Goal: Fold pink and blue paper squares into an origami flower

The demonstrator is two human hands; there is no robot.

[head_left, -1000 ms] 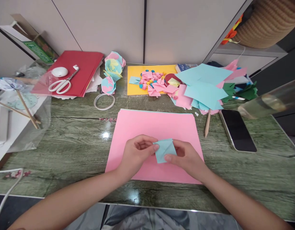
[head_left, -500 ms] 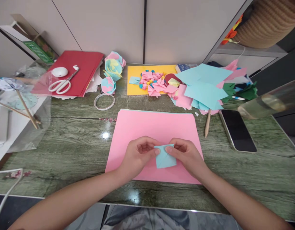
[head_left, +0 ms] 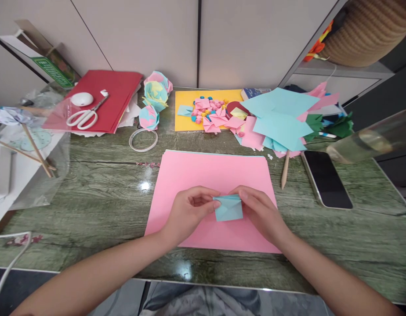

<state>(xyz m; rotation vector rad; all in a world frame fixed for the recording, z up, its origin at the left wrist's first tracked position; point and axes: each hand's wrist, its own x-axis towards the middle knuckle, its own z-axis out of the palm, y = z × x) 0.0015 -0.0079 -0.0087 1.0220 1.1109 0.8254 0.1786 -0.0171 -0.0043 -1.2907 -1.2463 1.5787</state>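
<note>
A small folded light-blue paper (head_left: 228,209) is held just above a large pink sheet (head_left: 211,175) on the green table. My left hand (head_left: 186,213) pinches its left edge with thumb and fingertip. My right hand (head_left: 260,213) grips its right side, with fingers curled over the top edge. Both hands are closed on the paper.
A phone (head_left: 326,177) and a wooden stick (head_left: 285,169) lie to the right. Loose blue and pink sheets (head_left: 282,118), a yellow sheet with small folded pieces (head_left: 208,109), a tape ring (head_left: 143,139), scissors (head_left: 86,115) on red paper and paper flowers (head_left: 155,94) fill the back.
The blue paper has been folded shorter and flatter, and it sits slightly higher. My right hand's fingers have moved over its top edge; my left hand stays at the left edge.
</note>
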